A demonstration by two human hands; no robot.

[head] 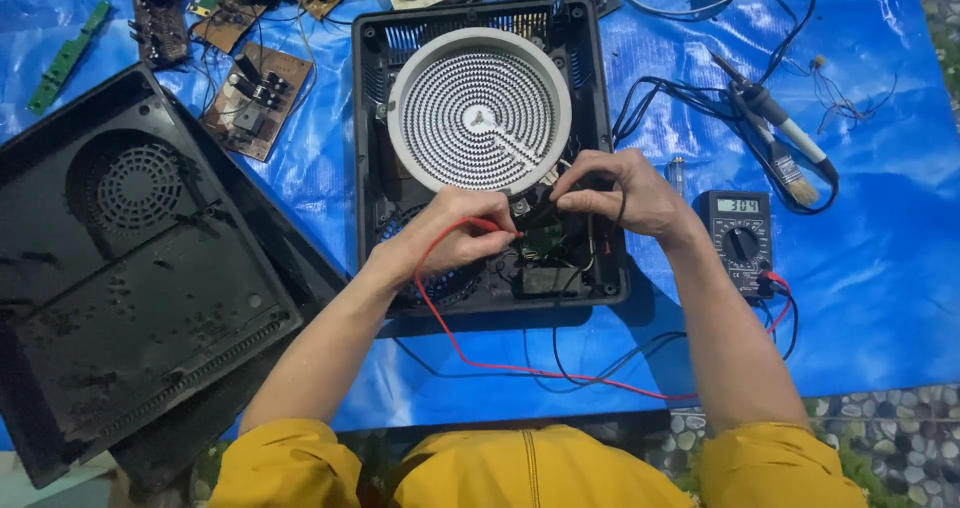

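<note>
Both hands work inside the opened cooker base [600, 268] — the left hand [455, 233] pinching the red probe [495, 228], the right hand [620, 193] pinching the black probe [545, 211] — over the small green circuit board [543, 238].

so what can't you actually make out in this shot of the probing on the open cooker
- Probe tips, head view: hidden under the left hand and right hand.
- Small green board: parts too small, partly covered by fingers.
- Black bottom cover: cut off by the left edge.
- Boards at the top: cropped, tangled in wires.

A blue tarp [880, 268] carries cooker base [600, 118], multimeter [738, 240], circuit boards [255, 103].
</note>
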